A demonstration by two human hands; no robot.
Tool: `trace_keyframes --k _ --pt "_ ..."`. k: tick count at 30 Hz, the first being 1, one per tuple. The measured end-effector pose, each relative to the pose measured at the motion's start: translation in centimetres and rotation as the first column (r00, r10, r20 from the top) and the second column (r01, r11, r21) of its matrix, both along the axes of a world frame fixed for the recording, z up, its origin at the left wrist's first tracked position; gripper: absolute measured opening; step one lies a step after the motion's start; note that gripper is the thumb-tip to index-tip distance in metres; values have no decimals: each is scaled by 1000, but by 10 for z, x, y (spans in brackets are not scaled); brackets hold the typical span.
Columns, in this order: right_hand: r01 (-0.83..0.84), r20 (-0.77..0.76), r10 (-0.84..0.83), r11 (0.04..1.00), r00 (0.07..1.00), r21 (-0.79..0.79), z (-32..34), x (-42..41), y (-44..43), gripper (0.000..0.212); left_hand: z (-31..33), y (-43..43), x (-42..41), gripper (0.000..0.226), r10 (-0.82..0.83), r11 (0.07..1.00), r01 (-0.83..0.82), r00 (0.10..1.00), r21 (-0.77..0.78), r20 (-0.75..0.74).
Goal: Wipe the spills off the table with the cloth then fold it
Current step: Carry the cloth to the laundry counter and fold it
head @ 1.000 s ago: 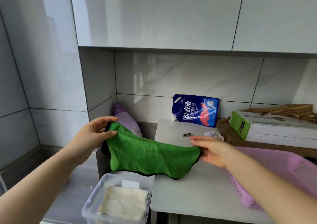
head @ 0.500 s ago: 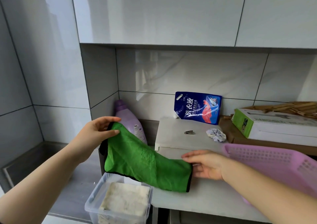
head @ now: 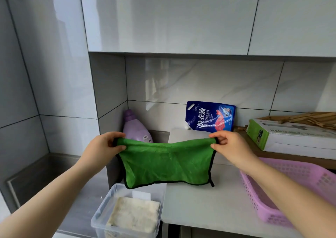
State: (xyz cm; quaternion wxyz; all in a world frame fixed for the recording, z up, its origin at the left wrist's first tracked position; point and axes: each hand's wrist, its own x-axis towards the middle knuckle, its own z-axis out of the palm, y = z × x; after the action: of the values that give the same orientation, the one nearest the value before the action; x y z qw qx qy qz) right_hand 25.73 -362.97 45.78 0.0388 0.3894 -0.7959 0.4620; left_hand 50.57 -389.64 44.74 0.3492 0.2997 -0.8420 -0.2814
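1. Above the pale grey counter (head: pixel 209 206), a green microfibre cloth with black edging (head: pixel 165 163) was held up, spread wide and hanging from its top edge.
2. Its upper left corner was pinched by the left hand (head: pixel 101 146), between the thumb and curled fingers.
3. Its upper right corner was gripped in the same way by the right hand (head: pixel 232 146), and the top edge sagged slightly between the two.
4. The cloth's lower edge was seen close to the counter's left side; whether it touched the surface could not be told.
5. A lilac plastic bottle (head: pixel 133 128) was partly hidden behind the cloth, in the tiled corner left of the counter.
6. A blue detergent pouch (head: pixel 209 117) was leaned against the wall at the back of the counter.
7. A pink perforated plastic basket (head: pixel 300 179) was placed at the counter's right side, beneath the right forearm.
8. A clear plastic tub (head: pixel 101 214) holding a pale, rough pad (head: pixel 134 217) was set lower, left of the counter and below the cloth.
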Motion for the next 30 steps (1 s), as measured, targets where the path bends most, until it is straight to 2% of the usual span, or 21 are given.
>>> trace_keyframes --k 4,6,7,8,10,12,14,15,17,19,21,23,25,28,30 --pt "74 -96 -72 997 993 12 -4 -3 3 17 1 11 -8 21 89 982 -87 996 -168 7" --pt "64 -37 -66 997 997 -34 -5 -7 7 10 2 13 -8 9 82 974 -79 997 -210 2" --pt "45 38 -42 997 998 -70 -5 -9 9 9 2 13 -7 5 58 978 -57 998 -203 0" --pt "22 136 -6 993 991 -115 -4 -10 12 8 1 11 -6 7 7 989 -10 1000 -145 -20" --pt "-15 339 102 968 935 -250 -2 -11 17 7 0 11 -4 7 -163 970 188 974 156 -160" --pt "-21 490 229 919 841 -393 -1 -12 19 8 -1 14 -4 8 -272 779 439 879 447 -391" --pt "-4 556 288 890 780 -456 -4 -15 16 10 -6 15 -10 17 -224 578 556 812 597 -540" --pt "16 565 257 902 784 -431 -8 -16 12 9 -10 16 -14 18 -177 511 565 806 647 -564" --pt "86 562 90 956 822 -280 -23 -21 2 8 -25 21 -23 16 -107 441 501 853 745 -510" --pt "138 541 -75 988 838 -76 -44 -26 -7 7 -45 26 -32 16 -67 402 373 923 836 -379" --pt "152 478 -192 981 857 121 -61 -31 -14 1 -62 31 -40 18 -29 387 262 962 884 -273" --pt "187 401 -270 954 875 234 -66 -32 -17 7 -71 34 -47 19 18 374 217 970 902 -241" --pt "200 458 -272 959 846 199 -62 -27 -18 8 -70 39 -55 17 57 347 238 960 907 -274" --pt "162 730 -91 986 677 -27 -52 -4 -21 7 -60 57 -66 11 11 346 305 944 888 -328" --pt "125 811 29 984 585 -125 -51 18 -26 11 -55 75 -74 11 -40 349 332 940 876 -340"
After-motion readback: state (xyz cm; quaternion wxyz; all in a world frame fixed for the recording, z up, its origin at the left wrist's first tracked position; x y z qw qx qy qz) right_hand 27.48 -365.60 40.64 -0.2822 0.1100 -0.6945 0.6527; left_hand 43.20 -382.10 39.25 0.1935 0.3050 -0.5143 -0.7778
